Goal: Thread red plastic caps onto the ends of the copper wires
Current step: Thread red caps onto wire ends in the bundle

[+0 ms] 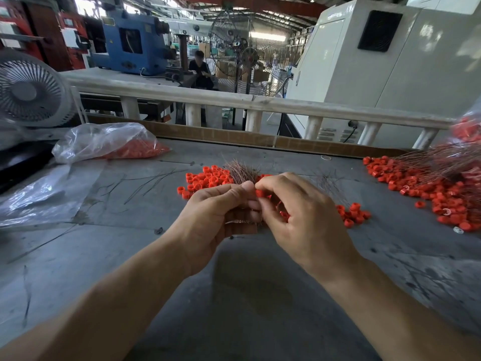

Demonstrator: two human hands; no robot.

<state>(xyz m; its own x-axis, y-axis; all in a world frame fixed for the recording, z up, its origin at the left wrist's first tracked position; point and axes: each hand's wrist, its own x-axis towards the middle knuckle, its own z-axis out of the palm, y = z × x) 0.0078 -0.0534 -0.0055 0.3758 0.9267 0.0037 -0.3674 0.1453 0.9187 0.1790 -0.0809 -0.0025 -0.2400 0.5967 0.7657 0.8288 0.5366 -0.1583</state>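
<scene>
My left hand grips a bundle of thin copper wires, whose ends fan out above my thumb. My right hand pinches a red plastic cap right against the left thumb, at the wire ends. More red shows under the right palm. Loose red caps lie in a pile just behind my hands, and a smaller group of caps sits to the right of my right hand.
A large heap of red caps with long copper wires covers the table's right side. A plastic bag of caps lies at the back left, with flat plastic sheeting nearer. A fan stands far left. Stray wires litter the grey table.
</scene>
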